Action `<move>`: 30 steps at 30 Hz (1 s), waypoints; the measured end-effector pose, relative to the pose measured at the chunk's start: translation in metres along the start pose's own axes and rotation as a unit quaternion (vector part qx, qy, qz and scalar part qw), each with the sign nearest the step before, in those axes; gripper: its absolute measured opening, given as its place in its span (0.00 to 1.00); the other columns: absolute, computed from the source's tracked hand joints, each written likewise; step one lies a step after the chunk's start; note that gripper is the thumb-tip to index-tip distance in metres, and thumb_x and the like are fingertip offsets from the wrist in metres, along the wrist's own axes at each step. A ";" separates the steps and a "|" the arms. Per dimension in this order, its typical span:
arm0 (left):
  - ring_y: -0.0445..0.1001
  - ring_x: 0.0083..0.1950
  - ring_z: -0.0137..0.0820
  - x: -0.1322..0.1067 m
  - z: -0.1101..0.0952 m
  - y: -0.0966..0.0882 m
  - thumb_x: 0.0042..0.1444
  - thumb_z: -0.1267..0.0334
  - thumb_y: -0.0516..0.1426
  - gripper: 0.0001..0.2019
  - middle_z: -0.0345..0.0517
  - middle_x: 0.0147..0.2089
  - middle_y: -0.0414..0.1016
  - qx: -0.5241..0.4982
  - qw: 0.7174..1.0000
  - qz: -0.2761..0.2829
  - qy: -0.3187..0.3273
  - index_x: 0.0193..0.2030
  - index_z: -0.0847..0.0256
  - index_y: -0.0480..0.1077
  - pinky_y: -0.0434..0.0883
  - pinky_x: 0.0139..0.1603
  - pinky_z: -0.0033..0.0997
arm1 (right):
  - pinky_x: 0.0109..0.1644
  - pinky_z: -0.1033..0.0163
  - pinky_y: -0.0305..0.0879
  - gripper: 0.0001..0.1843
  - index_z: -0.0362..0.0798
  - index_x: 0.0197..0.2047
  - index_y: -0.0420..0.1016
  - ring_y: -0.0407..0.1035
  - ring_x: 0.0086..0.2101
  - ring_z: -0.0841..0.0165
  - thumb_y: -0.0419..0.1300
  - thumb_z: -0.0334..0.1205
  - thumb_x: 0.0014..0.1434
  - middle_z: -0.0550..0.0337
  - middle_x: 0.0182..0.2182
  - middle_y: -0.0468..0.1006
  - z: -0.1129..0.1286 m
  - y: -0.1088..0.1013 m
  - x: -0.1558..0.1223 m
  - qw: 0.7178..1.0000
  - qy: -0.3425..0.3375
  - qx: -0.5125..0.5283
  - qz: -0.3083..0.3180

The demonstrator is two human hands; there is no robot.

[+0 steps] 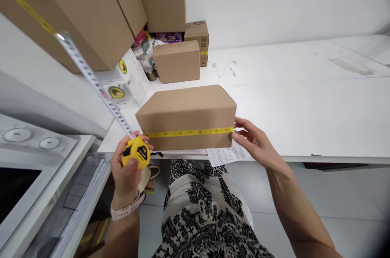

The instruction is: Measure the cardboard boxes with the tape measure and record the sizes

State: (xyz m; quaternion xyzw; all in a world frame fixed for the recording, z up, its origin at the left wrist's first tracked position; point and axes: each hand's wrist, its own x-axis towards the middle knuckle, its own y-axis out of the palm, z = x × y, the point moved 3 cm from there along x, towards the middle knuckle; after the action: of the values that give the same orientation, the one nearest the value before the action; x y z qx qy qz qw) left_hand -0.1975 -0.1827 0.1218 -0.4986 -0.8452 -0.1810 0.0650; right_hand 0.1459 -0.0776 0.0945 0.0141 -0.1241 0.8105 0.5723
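Observation:
My left hand (pixel 126 166) is wrapped round a yellow and black tape measure (pixel 136 153). Its white blade (pixel 91 79) sticks out up and to the left, over the stacked cartons. In front of me a brown cardboard box (pixel 185 107) with a yellow printed tape strip lies at the front edge of the table. The left fingertips come close to the box's left end. My right hand (pixel 254 140) rests with thumb and fingers apart at the right end of the box, touching it. Partly under the box lies a printed paper sheet (pixel 227 153).
Large cartons (pixel 82 18) stand on avocado-printed white boxes (pixel 131 81) at the left. A smaller brown box (pixel 178 62) and another carton (pixel 198 32) stand by the wall. The white table (pixel 304 115) stretches right. A microwave (pixel 27 160) sits at lower left.

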 end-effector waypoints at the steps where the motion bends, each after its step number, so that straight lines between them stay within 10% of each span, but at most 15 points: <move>1: 0.79 0.32 0.33 0.008 -0.010 0.004 0.41 0.49 0.72 0.29 0.47 0.40 0.81 -0.010 1.000 0.004 0.020 0.50 0.60 0.78 0.79 0.36 0.32 | 0.47 0.47 0.78 0.26 0.62 0.64 0.71 0.74 0.46 0.58 0.64 0.51 0.63 0.52 0.54 0.77 0.011 -0.004 0.002 1.000 -0.018 -0.009 -0.019; 8: 0.79 0.32 0.32 0.030 -0.041 0.030 0.47 0.53 0.68 0.20 0.47 0.40 0.81 0.028 1.000 -0.005 -0.001 0.45 0.63 0.79 0.79 0.33 0.29 | 0.33 0.55 0.73 0.25 0.58 0.59 0.75 0.72 0.34 0.62 0.64 0.57 0.62 0.56 0.34 0.76 0.029 -0.009 0.024 0.991 0.022 -0.040 -0.126; 12: 0.80 0.35 0.36 -0.016 -0.055 0.041 0.49 0.52 0.68 0.24 0.48 0.45 0.80 0.049 0.999 -0.005 -0.017 0.53 0.59 0.78 0.80 0.34 0.33 | 0.38 0.53 0.74 0.25 0.57 0.59 0.75 0.74 0.38 0.59 0.63 0.56 0.62 0.54 0.39 0.79 0.027 -0.010 0.034 0.988 0.007 -0.064 -0.140; 16: 0.80 0.35 0.39 -0.073 -0.041 0.071 0.49 0.44 0.69 0.29 0.53 0.45 0.81 -0.048 0.965 0.175 -0.190 0.54 0.58 0.78 0.80 0.35 0.37 | 0.53 0.49 0.72 0.22 0.59 0.60 0.74 0.73 0.52 0.57 0.58 0.56 0.67 0.53 0.58 0.76 0.052 -0.017 0.055 0.973 -0.119 -0.110 -0.164; 20: 0.79 0.34 0.33 -0.105 -0.009 0.102 0.50 0.45 0.69 0.26 0.50 0.43 0.79 -0.108 0.911 0.195 -0.346 0.51 0.58 0.76 0.77 0.39 0.34 | 0.64 0.44 0.65 0.26 0.60 0.64 0.72 0.67 0.61 0.55 0.52 0.60 0.69 0.54 0.63 0.74 0.079 -0.009 0.093 0.966 -0.199 -0.146 -0.082; 25: 0.79 0.33 0.31 -0.105 -0.006 0.120 0.48 0.44 0.71 0.26 0.47 0.42 0.77 -0.131 0.909 0.170 -0.356 0.46 0.59 0.75 0.75 0.38 0.31 | 0.68 0.43 0.60 0.29 0.59 0.61 0.77 0.66 0.63 0.55 0.53 0.65 0.67 0.55 0.61 0.77 0.081 0.016 0.131 0.964 -0.189 -0.171 0.082; 30: 0.79 0.31 0.30 -0.092 -0.014 0.125 0.48 0.45 0.71 0.26 0.44 0.40 0.76 -0.138 0.898 0.163 -0.385 0.46 0.60 0.73 0.75 0.37 0.30 | 0.60 0.49 0.68 0.27 0.55 0.56 0.82 0.72 0.57 0.53 0.58 0.63 0.64 0.54 0.58 0.80 0.071 0.021 0.145 0.976 -0.142 -0.141 0.085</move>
State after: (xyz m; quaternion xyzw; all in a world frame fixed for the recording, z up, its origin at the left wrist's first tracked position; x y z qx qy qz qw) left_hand -0.0448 -0.2084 0.1381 -0.6641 -0.6775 -0.0767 -0.3067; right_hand 0.0681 0.0347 0.1835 0.0381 -0.3179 0.8200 0.4744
